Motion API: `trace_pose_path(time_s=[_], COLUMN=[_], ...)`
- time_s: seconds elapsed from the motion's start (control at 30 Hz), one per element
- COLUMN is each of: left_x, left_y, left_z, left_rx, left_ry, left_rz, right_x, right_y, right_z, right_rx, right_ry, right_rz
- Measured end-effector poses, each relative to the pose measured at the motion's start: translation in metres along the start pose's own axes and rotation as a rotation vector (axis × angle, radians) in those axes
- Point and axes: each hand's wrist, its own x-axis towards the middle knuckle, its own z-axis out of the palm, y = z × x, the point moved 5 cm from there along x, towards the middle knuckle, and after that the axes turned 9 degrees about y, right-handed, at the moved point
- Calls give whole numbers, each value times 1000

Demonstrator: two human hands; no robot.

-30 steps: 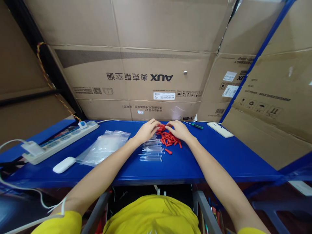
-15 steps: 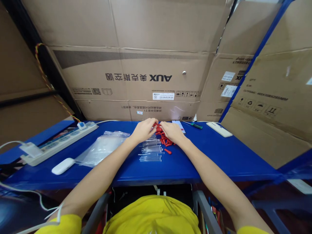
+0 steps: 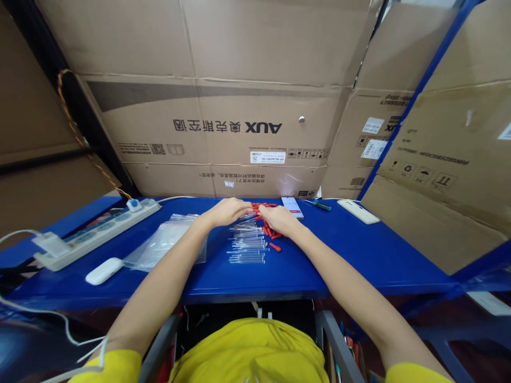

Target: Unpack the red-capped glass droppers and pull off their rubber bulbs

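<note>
My left hand is over the far edge of a row of clear thin tubes, its fingers pressed together and pointing right. Opposite it, my right hand pinches thumb and fingers above a pile of red rubber bulbs. The two sets of fingertips nearly meet, with red bulbs showing around and behind them. Whatever sits in either pinch is too small and covered to make out. One loose red bulb lies apart, right of the tubes.
Clear plastic bags lie left of the tubes, near a white oval case and a power strip. Behind my right hand are a phone, a green screwdriver and a white slab-like device. Cardboard walls the blue table.
My left hand has shifted left and flattened, its fingertips drawing slightly away from the bulbs. My right hand has moved slightly left and down, uncovering more of the phone.
</note>
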Motion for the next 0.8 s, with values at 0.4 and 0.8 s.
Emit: trace_pose_path(time_s=[0.4,0.8], left_x=[-70,-13], left_y=[-112,-33], left_z=[-95,3], left_rx=[268,212], left_ry=[696,281], left_rz=[-542,-102], right_x=[-33,-10], right_y=[101,0], right_z=[-15,-17], right_rx=[32,134], right_ry=[182,340], right_rz=[435,-245])
